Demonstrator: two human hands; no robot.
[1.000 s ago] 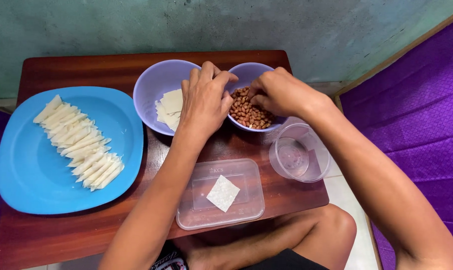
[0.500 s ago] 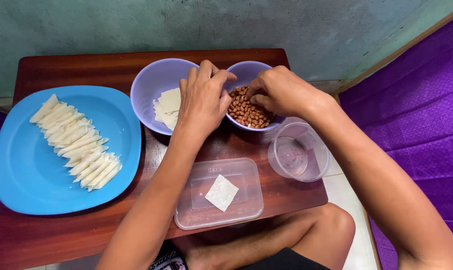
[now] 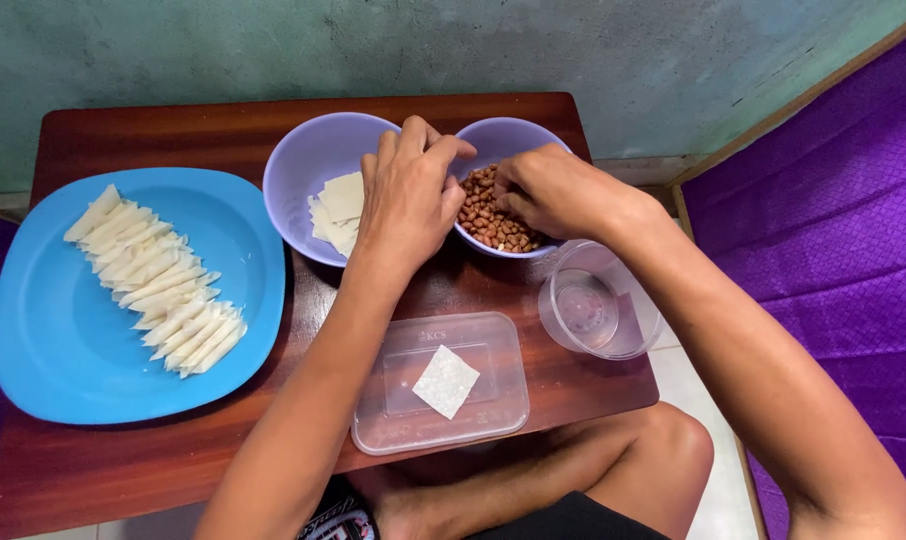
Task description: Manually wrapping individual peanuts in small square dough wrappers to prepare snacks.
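Two hands together over the peanut bowl [image 3: 513, 135], left hand [image 3: 405, 200] and right hand [image 3: 553, 190] pinching, grip unclear; peanuts [image 3: 488, 222] small, light, hard, likely best pinched at fingertips.

A blue plate [image 3: 63, 350] holds rolled wrappers [image 3: 153, 280] in a row. A clear tub [image 3: 493, 400] holds one square sheet [image 3: 446, 381]. A clear cup [image 3: 598, 305] stands near the surface [image 3: 123, 470] edge.

Both bare forearms reached forward and converged. The left hand [image 3: 405, 200] lay palm down with fingers curled, while the right hand [image 3: 553, 190] pinched its fingertips downward.
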